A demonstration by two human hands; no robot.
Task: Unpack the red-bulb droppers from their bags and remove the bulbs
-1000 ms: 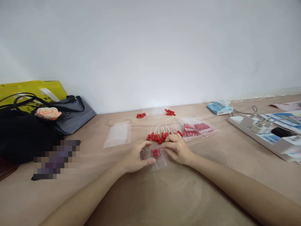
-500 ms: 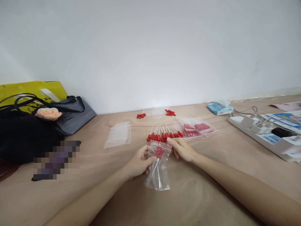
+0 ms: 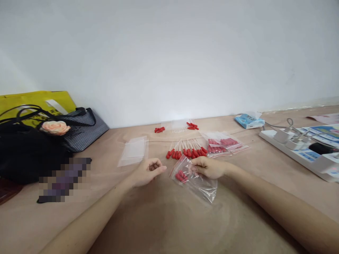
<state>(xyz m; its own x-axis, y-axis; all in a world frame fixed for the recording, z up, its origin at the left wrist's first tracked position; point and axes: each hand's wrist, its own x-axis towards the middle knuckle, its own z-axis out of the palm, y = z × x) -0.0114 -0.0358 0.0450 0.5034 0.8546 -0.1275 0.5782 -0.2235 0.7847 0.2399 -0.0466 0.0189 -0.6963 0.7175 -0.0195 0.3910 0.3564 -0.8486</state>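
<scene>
A clear zip-lock bag (image 3: 197, 185) containing red-bulbed droppers is just in front of the fanned dropper row (image 3: 188, 152), pinched between the right hand (image 3: 209, 167)'s closed thumb and fingers. The left hand (image 3: 147, 173), loosely curled with thumb extended, holds nothing left-front of the row. Filled zip-lock bags (image 3: 225, 145) lie beside the row's right end, flat bags (image 3: 132, 151) to its left.

Tabletop (image 3: 156, 225): open lane between the forearms. Gap between left hand (image 3: 148, 173) and clear bag (image 3: 200, 187), the latter pinched by right hand (image 3: 208, 167): narrow, unobstructed. Fan of red-tipped sticks (image 3: 188, 153): bars the way straight ahead. Flat bags (image 3: 134, 151), forward left: free strip between them and the fan. Filled bags (image 3: 225, 143), forward right: block; free channel between them and power strip (image 3: 279, 151).
</scene>
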